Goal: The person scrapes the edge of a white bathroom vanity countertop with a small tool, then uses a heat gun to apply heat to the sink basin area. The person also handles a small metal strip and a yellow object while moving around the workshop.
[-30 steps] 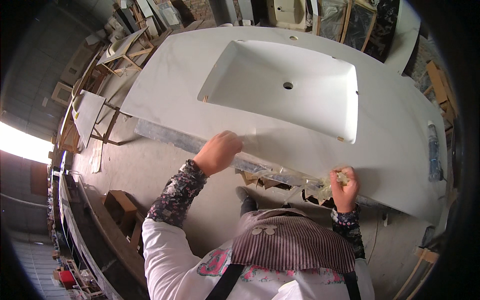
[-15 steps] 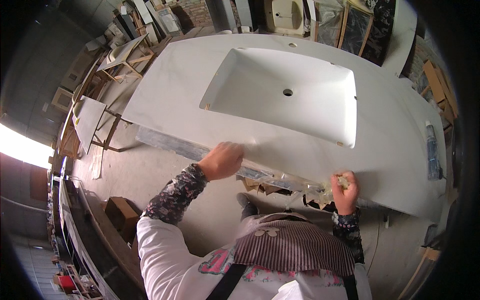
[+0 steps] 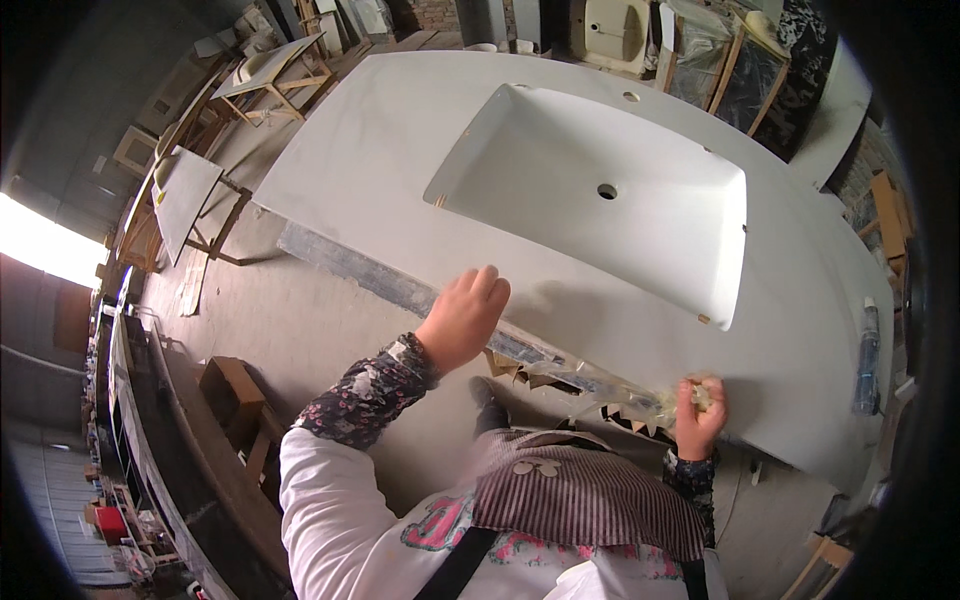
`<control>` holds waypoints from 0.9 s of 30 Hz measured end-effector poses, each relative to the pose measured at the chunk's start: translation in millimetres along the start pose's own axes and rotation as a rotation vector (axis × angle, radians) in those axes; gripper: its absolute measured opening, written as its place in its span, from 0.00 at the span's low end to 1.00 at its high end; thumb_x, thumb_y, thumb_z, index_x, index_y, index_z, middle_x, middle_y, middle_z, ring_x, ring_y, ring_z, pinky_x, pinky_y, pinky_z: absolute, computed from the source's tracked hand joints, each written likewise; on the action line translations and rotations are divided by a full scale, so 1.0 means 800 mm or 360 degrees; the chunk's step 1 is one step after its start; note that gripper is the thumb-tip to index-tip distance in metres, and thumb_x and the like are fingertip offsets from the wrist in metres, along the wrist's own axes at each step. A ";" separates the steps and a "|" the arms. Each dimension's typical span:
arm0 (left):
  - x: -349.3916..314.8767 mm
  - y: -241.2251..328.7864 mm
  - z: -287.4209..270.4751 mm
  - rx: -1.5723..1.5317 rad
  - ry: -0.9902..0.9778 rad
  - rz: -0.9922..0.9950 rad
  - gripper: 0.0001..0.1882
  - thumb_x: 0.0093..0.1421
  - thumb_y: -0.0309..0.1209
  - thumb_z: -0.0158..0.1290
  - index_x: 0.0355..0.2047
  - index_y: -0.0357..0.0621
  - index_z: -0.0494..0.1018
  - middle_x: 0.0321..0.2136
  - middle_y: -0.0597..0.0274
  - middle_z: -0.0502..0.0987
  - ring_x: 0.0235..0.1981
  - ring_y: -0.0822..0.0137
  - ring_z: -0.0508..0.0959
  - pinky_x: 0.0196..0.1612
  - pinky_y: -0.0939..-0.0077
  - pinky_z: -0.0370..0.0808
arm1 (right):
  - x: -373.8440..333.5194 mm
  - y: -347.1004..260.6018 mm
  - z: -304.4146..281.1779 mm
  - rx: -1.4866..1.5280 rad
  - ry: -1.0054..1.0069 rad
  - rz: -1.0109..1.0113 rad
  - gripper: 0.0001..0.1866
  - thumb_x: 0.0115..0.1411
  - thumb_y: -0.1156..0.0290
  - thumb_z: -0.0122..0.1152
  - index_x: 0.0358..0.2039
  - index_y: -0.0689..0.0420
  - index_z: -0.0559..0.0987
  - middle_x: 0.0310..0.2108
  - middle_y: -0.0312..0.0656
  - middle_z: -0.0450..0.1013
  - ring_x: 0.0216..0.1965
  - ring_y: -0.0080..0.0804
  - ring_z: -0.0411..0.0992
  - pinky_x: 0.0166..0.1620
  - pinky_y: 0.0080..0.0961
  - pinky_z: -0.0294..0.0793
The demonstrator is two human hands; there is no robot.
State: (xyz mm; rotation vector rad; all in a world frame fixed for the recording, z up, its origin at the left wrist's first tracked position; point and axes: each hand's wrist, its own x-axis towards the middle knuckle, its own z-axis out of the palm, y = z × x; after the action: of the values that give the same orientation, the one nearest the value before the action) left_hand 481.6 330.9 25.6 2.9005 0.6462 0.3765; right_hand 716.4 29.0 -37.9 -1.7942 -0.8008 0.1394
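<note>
My left hand (image 3: 465, 318) is over the front edge of a white countertop (image 3: 350, 150). Its fingers are bent and drawn together; whatever they may hold is too small or hidden. A dark shadow lies on the slab beside it. My right hand (image 3: 702, 422) is closed around a crumpled wad of yellowish clear film (image 3: 703, 397), further right along the same edge. More of this film (image 3: 640, 402) hangs wrinkled along the front edge between my hands. Set into the countertop is a rectangular white basin (image 3: 590, 240) with a round drain hole and small brownish pieces at its rim.
A dark bottle-like tube (image 3: 866, 360) lies at the slab's right end. To the left stand wooden trestles (image 3: 228, 215) bearing pale slabs. A cardboard box (image 3: 235, 392) is low at the left. Behind are a cream sink (image 3: 612, 35) and film-wrapped wooden frames (image 3: 715, 70).
My left hand has lifted and turned, fingertips now pointing up. The right hand still grips the film wad. The whole view has shifted and tilted, with the countertop slanting more down to the right.
</note>
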 end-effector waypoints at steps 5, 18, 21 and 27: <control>0.000 -0.043 -0.005 0.0189 0.0277 -0.0289 0.10 0.49 0.27 0.57 0.33 0.43 0.72 0.38 0.59 0.72 0.44 0.57 0.71 0.48 0.62 0.67 | 0.003 0.003 0.001 -0.0064 0.0007 -0.0075 0.07 0.55 0.75 0.64 0.32 0.61 0.75 0.28 0.41 0.74 0.30 0.31 0.72 0.36 0.28 0.72; 0.002 -0.067 -0.039 -0.0282 -0.0384 -0.0377 0.10 0.52 0.35 0.57 0.27 0.41 0.71 0.24 0.53 0.75 0.30 0.51 0.76 0.34 0.59 0.73 | 0.006 0.003 0.000 -0.0137 0.0017 -0.0139 0.07 0.54 0.74 0.65 0.30 0.61 0.75 0.27 0.43 0.74 0.29 0.35 0.73 0.35 0.28 0.72; -0.010 -0.038 -0.066 -0.0214 -0.0356 -0.0436 0.09 0.54 0.35 0.55 0.31 0.44 0.72 0.27 0.52 0.76 0.31 0.50 0.77 0.34 0.58 0.74 | 0.005 0.000 0.001 -0.0146 0.0040 -0.0144 0.07 0.54 0.74 0.65 0.30 0.61 0.75 0.26 0.43 0.74 0.29 0.36 0.73 0.36 0.28 0.72; -0.053 0.052 -0.083 -0.0088 -0.0209 0.0017 0.07 0.53 0.31 0.58 0.32 0.45 0.75 0.29 0.58 0.74 0.30 0.53 0.77 0.33 0.62 0.74 | 0.006 -0.002 0.003 -0.0200 0.0052 -0.0080 0.07 0.53 0.74 0.66 0.30 0.60 0.75 0.26 0.44 0.74 0.28 0.38 0.73 0.35 0.29 0.72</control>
State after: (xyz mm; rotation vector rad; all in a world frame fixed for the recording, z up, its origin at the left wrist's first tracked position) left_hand 443.2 280.8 88.3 2.8480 0.5901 0.2000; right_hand 718.0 34.3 -35.9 -1.8878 -0.8464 0.0267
